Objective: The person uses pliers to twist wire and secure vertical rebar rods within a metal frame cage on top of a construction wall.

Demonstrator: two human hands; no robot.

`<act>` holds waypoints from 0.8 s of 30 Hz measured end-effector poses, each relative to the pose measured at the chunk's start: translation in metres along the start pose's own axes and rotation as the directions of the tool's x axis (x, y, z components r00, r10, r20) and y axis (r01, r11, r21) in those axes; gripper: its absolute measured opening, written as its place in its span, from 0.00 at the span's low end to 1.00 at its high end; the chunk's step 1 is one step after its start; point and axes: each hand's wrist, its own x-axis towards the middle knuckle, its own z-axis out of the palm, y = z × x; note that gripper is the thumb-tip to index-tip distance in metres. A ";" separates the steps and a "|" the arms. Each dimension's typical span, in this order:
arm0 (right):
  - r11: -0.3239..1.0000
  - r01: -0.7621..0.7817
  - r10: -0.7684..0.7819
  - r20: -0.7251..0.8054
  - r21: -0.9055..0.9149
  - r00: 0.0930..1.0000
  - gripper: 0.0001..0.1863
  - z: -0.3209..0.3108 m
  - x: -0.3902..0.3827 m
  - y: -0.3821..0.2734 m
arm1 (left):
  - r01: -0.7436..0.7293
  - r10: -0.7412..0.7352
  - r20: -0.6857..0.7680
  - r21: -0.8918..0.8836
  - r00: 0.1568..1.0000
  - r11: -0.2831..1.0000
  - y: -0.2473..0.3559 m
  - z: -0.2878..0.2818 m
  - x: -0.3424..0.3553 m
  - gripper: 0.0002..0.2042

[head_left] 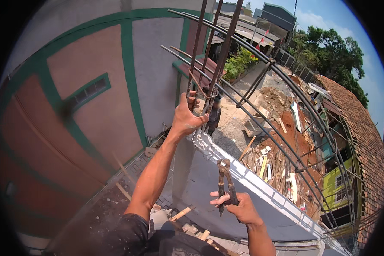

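Observation:
My left hand (187, 118) is raised at the upper middle, its fingers and thumb closed round upright steel rebars (207, 59) that rise from the end of a wall. A bent rebar stirrup (199, 84) sits round these bars just above the hand. In my right hand (243, 207) is a pair of rusty end-cutting pincers (224, 175), gripped by the dark handles. Its rounded jaws point up and stand apart from the rebars, over the wall's pale top (254, 177).
A long rebar cage (301, 164) runs from the upright bars to the right, beyond the wall. Below lie timber scraps (266, 164) and rubble. A person (214, 117) stands behind the uprights. A building wall (155, 64) with green trim rises at left; a tiled roof (354, 119) is at right.

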 end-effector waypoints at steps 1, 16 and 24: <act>0.999 -0.017 0.018 0.018 -0.031 1.000 0.21 -0.002 0.005 -0.009 | -0.024 0.024 -0.002 -0.005 1.000 1.000 -0.003 0.001 0.002 0.37; 0.738 -0.386 0.201 -0.367 -0.553 0.908 0.18 0.019 0.078 -0.190 | -0.014 0.015 0.018 -0.065 1.000 0.998 -0.014 0.003 0.002 0.41; 0.355 -0.664 0.382 -0.546 -0.658 0.745 0.20 0.042 0.100 -0.271 | -0.206 0.204 -0.047 -0.037 0.978 0.978 -0.024 0.006 0.008 0.42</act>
